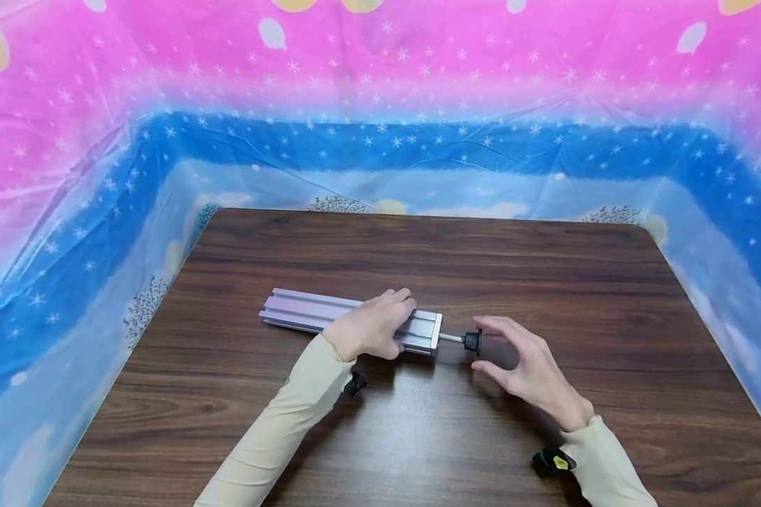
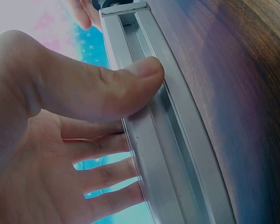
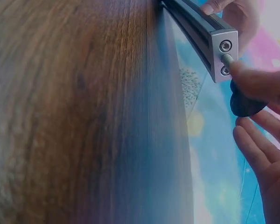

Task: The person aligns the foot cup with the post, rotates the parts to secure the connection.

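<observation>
A silver aluminium extrusion (image 1: 313, 308) with long slots lies on the wooden table. My left hand (image 1: 370, 327) holds it from above, thumb (image 2: 140, 84) on the near side and fingers over the far side. Two socket-head screws show on the end plate (image 3: 219, 38) at its right end. From that plate sticks a threaded rod (image 1: 450, 338) with a black knob (image 1: 473, 343) at its tip. Around the knob, my right hand (image 1: 533, 362) has thumb and fingers spread, with gaps visible in the head view. The right wrist view shows the thumb passing in front of the knob.
The dark wood-grain table (image 1: 418, 253) has rounded far corners. A pink and blue patterned cloth (image 1: 380, 144) hangs behind it and along both sides. Black straps sit at both wrists, the right one (image 1: 552, 462) with a yellow mark.
</observation>
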Demonstrator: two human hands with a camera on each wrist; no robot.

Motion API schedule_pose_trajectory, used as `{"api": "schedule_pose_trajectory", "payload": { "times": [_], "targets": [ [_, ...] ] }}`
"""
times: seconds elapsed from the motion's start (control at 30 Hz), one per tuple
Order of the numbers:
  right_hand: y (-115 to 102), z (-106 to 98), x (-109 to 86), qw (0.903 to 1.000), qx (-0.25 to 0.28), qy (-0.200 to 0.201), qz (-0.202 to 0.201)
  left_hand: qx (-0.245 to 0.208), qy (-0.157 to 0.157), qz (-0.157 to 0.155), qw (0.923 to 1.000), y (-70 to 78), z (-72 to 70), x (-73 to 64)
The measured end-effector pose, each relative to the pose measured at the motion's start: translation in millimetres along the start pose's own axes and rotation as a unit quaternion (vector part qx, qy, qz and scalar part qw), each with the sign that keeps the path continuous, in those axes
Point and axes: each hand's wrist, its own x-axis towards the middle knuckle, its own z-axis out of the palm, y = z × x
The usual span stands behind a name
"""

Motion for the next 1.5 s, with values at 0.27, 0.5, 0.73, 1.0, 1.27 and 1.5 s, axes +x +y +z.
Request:
{"api": "schedule_pose_trajectory", "payload": {
  "times": [0.27,0.5,0.73,1.0,1.27,1.5],
  "targets": [
    [0.7,0.4,1.3,0.9996,-0.018,0.015,-0.016,0.003,0.003,0.006,1.0000,-0.7,-0.1,0.6],
    [0.9,1.5,0.3,0.9997,-0.018,0.010,0.009,0.009,0.007,0.008,0.9999,-0.7,-0.4,0.6],
    [2.6,3.7,-0.9,0.9983,-0.020,-0.002,0.054,0.005,0.004,0.001,1.0000,-0.6,-0.1,0.6],
    [2.0,5.8,1.6,0.9939,-0.016,-0.024,0.106,0.007,0.004,0.003,1.0000,-0.7,0.9,0.0],
    [1.5,3.3,-1.5,0.9991,-0.012,-0.009,0.040,0.008,0.012,0.006,0.9999,-0.1,-0.5,-1.4],
    [2.5,3.3,-0.1,0.9998,-0.002,0.010,-0.015,0.009,0.012,0.007,0.9999,-0.4,-0.4,-1.6]
  ]
}}
